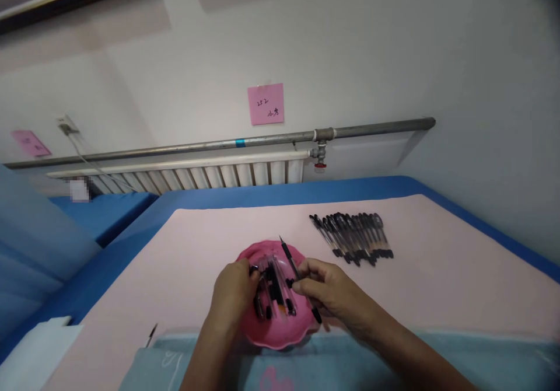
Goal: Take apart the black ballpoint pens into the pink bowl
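Table (289, 195) with pink sheet (210, 227), seen left to right. At the far left, near the edge of a light blue cloth (149, 370), lies a single loose pen (151, 334), its dark end pointing away from the wearer. Next comes the left hand (234, 292), placed over the left rim of a pink bowl (280, 337); its grip is closed, thumb against fingers, on a small dark piece (254, 269), apparently a cap, though the fingers hide most of it. Within the bowl lie pen parts (275, 289), clear tubes and black pieces, mostly lengthwise away from the wearer. Above the bowl's right side is the held pen (287, 254), pinched by the right hand (332, 289) between thumb and fingers. Its long axis slants from a black end, low and near the wearer, to a narrow bare point, farther out and to the left. The key relation is between this point and the dark piece: the point stands to the right of the left grip and farther from the wearer, the two well apart, with the right hand alone touching the pen. Farther right and beyond the right hand, a row of pens (356, 236) lies side by side on the sheet.
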Motion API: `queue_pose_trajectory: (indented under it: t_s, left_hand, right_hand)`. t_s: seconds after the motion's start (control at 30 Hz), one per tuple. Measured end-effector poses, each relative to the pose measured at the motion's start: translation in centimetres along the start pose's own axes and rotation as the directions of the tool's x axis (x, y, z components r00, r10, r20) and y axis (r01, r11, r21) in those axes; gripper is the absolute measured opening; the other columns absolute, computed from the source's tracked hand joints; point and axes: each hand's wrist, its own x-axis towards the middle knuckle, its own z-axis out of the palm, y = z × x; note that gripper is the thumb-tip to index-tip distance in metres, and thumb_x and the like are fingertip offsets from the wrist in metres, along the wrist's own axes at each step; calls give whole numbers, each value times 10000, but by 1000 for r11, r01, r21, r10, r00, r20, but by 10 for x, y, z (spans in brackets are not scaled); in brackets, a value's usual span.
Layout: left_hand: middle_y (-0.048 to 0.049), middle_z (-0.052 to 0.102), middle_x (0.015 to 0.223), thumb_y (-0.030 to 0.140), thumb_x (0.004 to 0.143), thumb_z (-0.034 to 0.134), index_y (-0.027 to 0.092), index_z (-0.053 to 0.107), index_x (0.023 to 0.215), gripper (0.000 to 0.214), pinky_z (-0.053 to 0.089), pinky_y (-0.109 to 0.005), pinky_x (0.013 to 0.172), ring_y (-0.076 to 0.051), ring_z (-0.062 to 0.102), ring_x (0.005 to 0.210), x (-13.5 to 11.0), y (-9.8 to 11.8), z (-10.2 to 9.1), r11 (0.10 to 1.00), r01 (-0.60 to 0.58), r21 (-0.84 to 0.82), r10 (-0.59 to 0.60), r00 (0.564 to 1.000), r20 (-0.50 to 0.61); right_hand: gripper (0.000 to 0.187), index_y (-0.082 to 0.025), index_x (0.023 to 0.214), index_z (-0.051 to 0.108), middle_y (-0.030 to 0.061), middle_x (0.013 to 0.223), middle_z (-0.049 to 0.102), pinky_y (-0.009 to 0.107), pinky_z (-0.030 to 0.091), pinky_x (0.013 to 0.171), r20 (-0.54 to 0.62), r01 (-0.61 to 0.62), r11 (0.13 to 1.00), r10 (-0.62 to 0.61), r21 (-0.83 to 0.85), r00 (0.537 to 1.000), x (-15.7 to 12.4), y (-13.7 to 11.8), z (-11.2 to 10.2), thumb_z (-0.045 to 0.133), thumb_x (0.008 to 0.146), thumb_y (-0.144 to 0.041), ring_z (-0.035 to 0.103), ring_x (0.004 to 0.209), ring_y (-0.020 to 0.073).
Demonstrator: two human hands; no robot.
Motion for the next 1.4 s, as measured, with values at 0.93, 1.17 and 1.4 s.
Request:
queue_pose_trajectory:
  t_s: [0.93,1.17,1.4]
  left_hand:
    - [47,471,466,448,676,696,158,529,652,335,257,-203,405,-63,367,393,-11,33,-5,426,394,-814,152,856,494]
    - [43,484,494,362,670,734,122,582,704,286,246,-182,405,-38,369,400,-13,32,-4,422,398,-815,190,840,509]
    - [83,387,415,378,668,734,148,534,648,306,211,-176,379,-30,293,363,-15,37,-3,363,389,-847,149,873,465]
  right_hand:
    - [73,-184,644,512,-66,483,426,198,253,413,191,73,997,-67,-23,979,-6,6,12,539,711,-175,359,421,65]
    - [64,-185,667,528,-65,501,414,207,228,425,242,68,997,-71,21,968,-3,14,12,543,729,-183,331,438,68]
    - [54,-193,674,515,-79,470,396,205,226,406,263,69,997,-57,-37,963,-7,7,13,539,721,-185,318,420,69]
